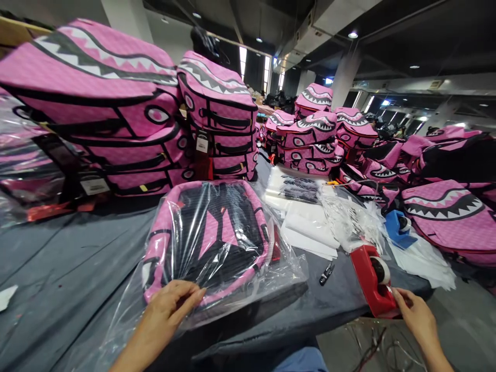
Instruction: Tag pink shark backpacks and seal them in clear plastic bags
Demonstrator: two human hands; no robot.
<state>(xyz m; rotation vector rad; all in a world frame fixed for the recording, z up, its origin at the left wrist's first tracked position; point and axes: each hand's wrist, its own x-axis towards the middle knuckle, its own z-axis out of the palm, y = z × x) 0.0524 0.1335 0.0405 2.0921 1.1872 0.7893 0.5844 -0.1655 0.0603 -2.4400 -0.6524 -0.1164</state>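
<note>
Pink backpack (178, 217) in clear bag (292, 271) pinched by left hand (175, 304), right hand (415, 312) pinched together at tape dispenser (363, 274)

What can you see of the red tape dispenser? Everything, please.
The red tape dispenser looks like glossy plastic, holding a roll with a pale rim and dark centre. It sits tilted in view at the near edge of the grey-covered table, right of a small black tool. The right hand's fingertips are at its near end; whether they pinch tape is unclear.
</note>
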